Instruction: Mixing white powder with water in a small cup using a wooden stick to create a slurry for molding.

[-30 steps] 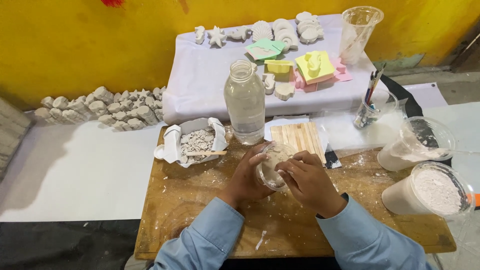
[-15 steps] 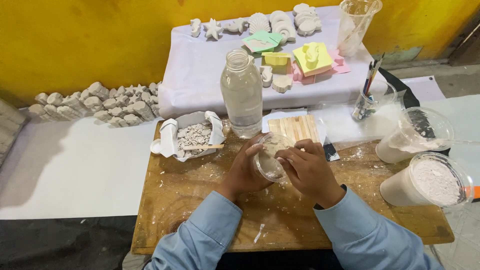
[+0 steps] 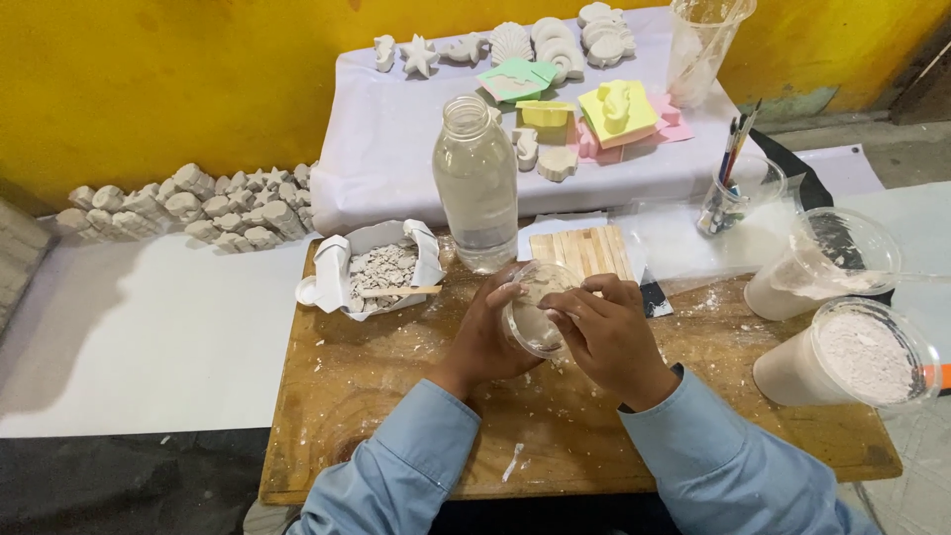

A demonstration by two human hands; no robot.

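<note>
Two hands cupping small clear round cup [image 3: 536,309] — left hand [image 3: 487,335], right hand [image 3: 606,332] both gripping it, chalky residue perhaps inside

A clear glossy plastic cup [image 3: 535,312] sits over a rough, powder-dusted wooden board [image 3: 396,386], beside a clear smooth bottle [image 3: 478,188].

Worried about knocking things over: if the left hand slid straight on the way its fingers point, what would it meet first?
Probably the wooden slat mat beyond the small clear cup the left hand holds; depth unclear.
</note>
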